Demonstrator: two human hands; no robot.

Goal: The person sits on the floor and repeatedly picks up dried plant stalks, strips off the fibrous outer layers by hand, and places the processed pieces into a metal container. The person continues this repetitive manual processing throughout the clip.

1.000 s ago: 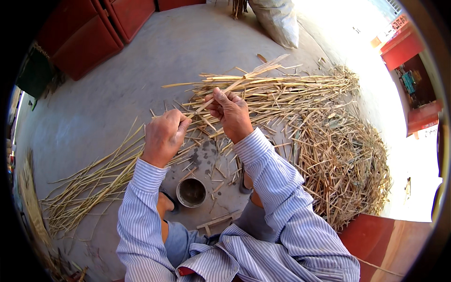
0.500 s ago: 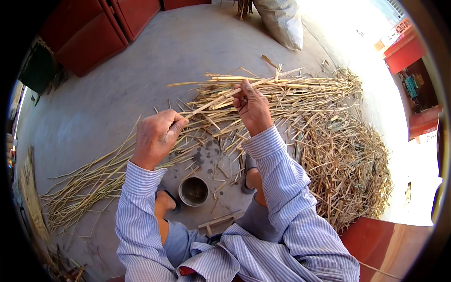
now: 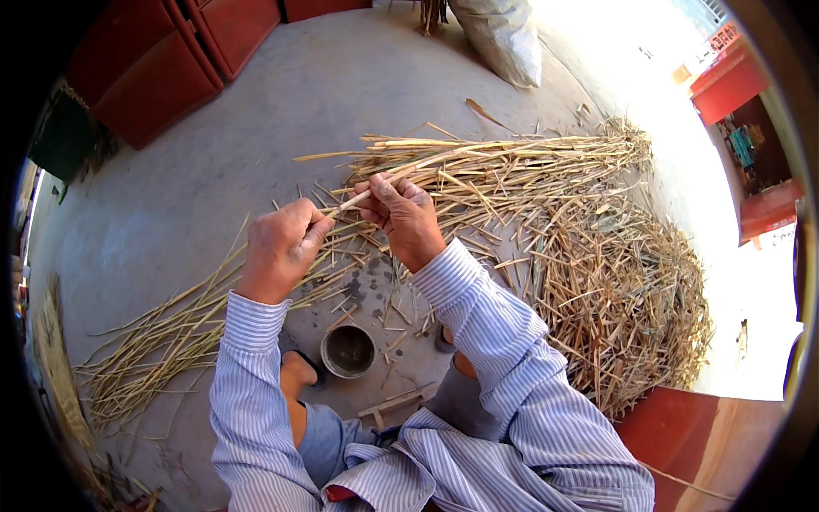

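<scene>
Both my hands are closed on one pale dry stalk (image 3: 351, 203) held above the floor. My left hand (image 3: 280, 248) is a fist around its left end, with the fingers hidden behind the knuckles. My right hand (image 3: 403, 218) pinches the stalk between thumb and fingers, a short way to the right. Beyond my hands lies a layer of long yellow stalks (image 3: 529, 162), stretching off to the right. Thinner greenish-yellow stems (image 3: 162, 350) fan out on the floor at lower left, below my left hand.
A small round bowl (image 3: 349, 351) with a dark inside stands between my feet. On the right is a big heap of short broken straw (image 3: 623, 299). A pale sack (image 3: 503, 43) stands at the back; red padded furniture (image 3: 158, 72) is at far left.
My right hand has slid left and nearer along the stalk, closer to my left hand. The left hand has stayed nearly in place.
</scene>
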